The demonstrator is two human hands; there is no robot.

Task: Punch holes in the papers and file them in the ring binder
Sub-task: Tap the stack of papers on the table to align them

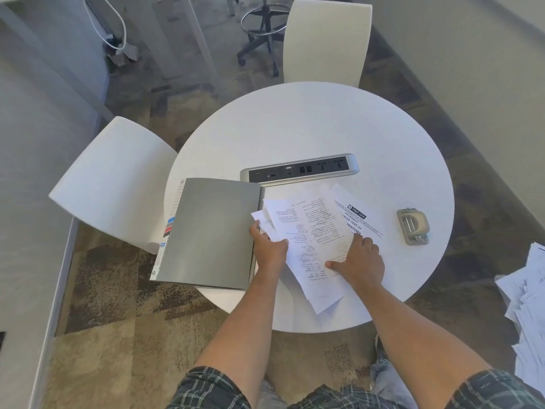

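An untidy stack of printed papers (312,231) lies on the round white table (309,128), fanned out at angles. My left hand (269,246) grips the stack's left edge, thumb on top. My right hand (361,262) rests flat on the sheets, fingers spread and pressing down. A grey ring binder (211,231) lies open at the table's left, its cover hanging past the rim; the papers hide its right half and its rings. The metal hole punch (413,226) sits alone to the right, about a hand's width from my right hand.
A power and socket strip (299,171) is set into the table behind the papers. White chairs stand at the left (115,184) and at the back (326,42). More loose sheets (528,293) are piled at the right edge. A wheeled stool (262,33) stands beyond.
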